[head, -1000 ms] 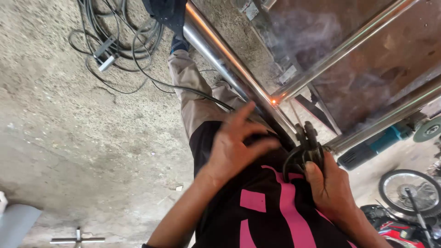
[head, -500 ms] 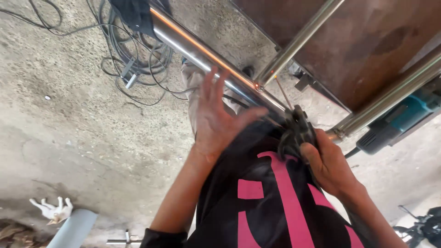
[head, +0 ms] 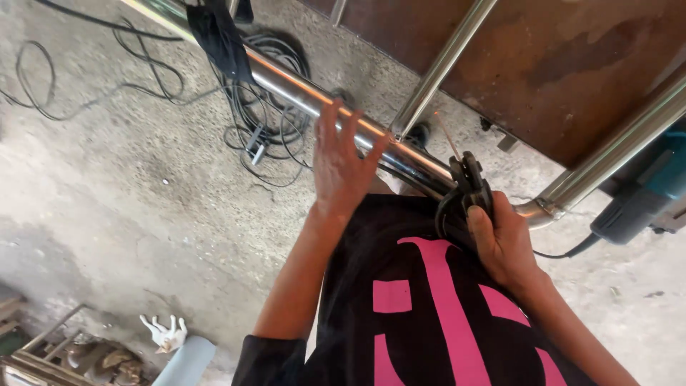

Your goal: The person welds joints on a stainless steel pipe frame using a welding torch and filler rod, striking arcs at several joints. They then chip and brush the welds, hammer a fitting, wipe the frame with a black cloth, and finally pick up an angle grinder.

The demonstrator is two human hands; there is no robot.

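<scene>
- Head view, nearest: right hand (head: 504, 246) grips a welding electrode holder (head: 468, 189), rod tip near the steel rail (head: 314, 96);
- left hand (head: 341, 161), fingers spread wide, rests on that rail — best kept braced, clear of the tip;
- beyond, cables (head: 264, 136) coil on concrete.

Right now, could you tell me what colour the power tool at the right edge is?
Teal-blue power tool, head view.
</scene>
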